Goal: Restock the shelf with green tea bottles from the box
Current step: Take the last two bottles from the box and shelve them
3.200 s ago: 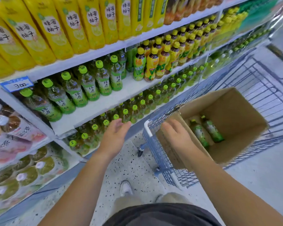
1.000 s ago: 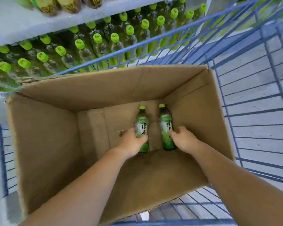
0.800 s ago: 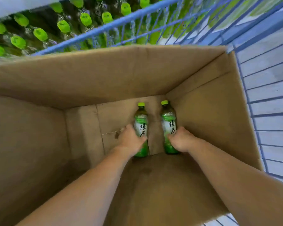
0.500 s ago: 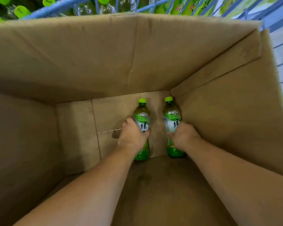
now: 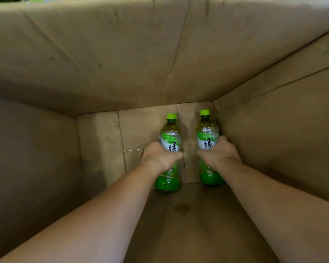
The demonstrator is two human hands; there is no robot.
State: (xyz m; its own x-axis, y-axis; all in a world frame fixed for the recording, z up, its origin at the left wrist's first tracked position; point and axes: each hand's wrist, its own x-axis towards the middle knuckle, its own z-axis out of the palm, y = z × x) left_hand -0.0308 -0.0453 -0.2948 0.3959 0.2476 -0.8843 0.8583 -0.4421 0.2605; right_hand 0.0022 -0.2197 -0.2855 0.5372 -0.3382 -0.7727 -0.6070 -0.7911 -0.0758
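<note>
Two green tea bottles with lime caps stand at the bottom of a deep cardboard box (image 5: 122, 54), in its far right corner. My left hand (image 5: 160, 158) grips the left bottle (image 5: 170, 135) around its label. The right bottle (image 5: 206, 131) is gripped by my right hand (image 5: 219, 156) in the same way. Both forearms reach down into the box. Each bottle's middle is hidden by the hand around it.
The box's brown walls fill nearly the whole view; the right wall (image 5: 283, 139) is close beside the right bottle. A dark stain (image 5: 182, 207) marks the near wall. A sliver of green shows past the top left rim.
My hands went from above the cart down into the box and closed around the two bottles. The view has dropped deeper into the box, so the shelf and cart are out of sight.
</note>
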